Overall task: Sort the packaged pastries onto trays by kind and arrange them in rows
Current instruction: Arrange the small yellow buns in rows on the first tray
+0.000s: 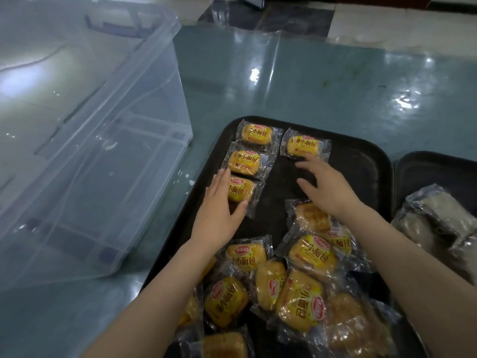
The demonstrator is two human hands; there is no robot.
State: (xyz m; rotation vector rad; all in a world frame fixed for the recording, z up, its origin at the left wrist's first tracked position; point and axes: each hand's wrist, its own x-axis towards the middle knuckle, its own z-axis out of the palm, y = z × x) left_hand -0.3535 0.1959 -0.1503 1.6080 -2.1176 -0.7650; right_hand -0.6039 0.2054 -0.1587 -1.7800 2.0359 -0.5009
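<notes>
The yellow bread packets (244,161) on the black tray (361,156) each read "小面包" in dark characters. Above those characters sits a red oval logo, its white lettering too small to read.

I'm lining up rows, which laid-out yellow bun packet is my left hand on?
The nearest packet of the left column; the left hand touches it alone.
</notes>
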